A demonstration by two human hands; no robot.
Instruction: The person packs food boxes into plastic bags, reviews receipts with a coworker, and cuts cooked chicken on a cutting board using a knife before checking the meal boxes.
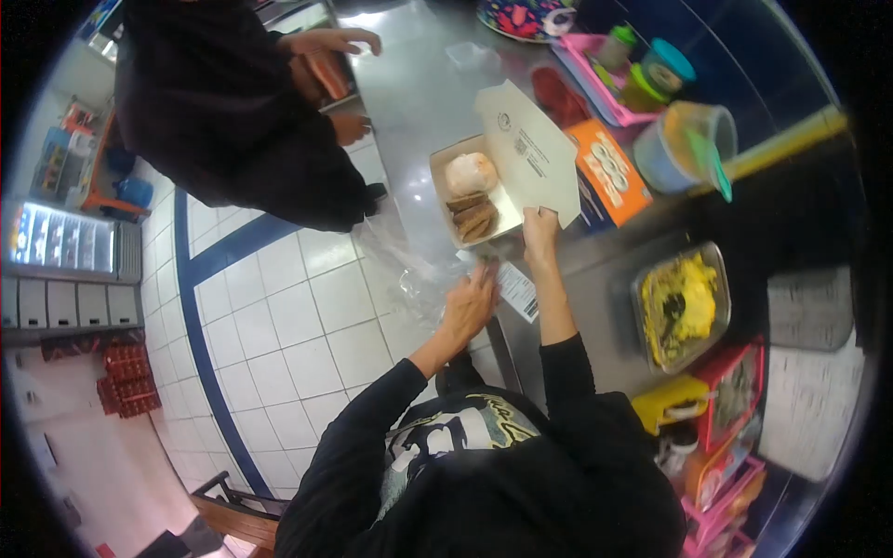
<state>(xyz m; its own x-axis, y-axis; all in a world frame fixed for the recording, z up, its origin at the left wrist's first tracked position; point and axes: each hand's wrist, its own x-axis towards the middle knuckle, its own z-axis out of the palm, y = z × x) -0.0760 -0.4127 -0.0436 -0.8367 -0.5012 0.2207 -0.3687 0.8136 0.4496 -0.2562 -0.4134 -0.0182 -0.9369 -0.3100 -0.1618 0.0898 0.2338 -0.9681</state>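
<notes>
A white cardboard takeaway box (507,209) stands open on the metal counter. Inside lie a pale round bun (471,174) and brown pieces of food (473,217) that look fried or grilled. My right hand (540,232) is closed on the near edge of the raised box lid (535,149). My left hand (471,299) is at the box's near corner, its fingers bunched beside a printed paper slip (518,291). What those fingers pinch is hidden. A clear plastic bag (409,270) hangs at the counter edge, left of that hand.
Across the counter's left edge stands another person in dark clothing (233,112). An orange box (609,172), a plastic jug (684,144) and a pink tray of bottles (605,84) line the wall side. A container of yellow food (644,321) sits to the right.
</notes>
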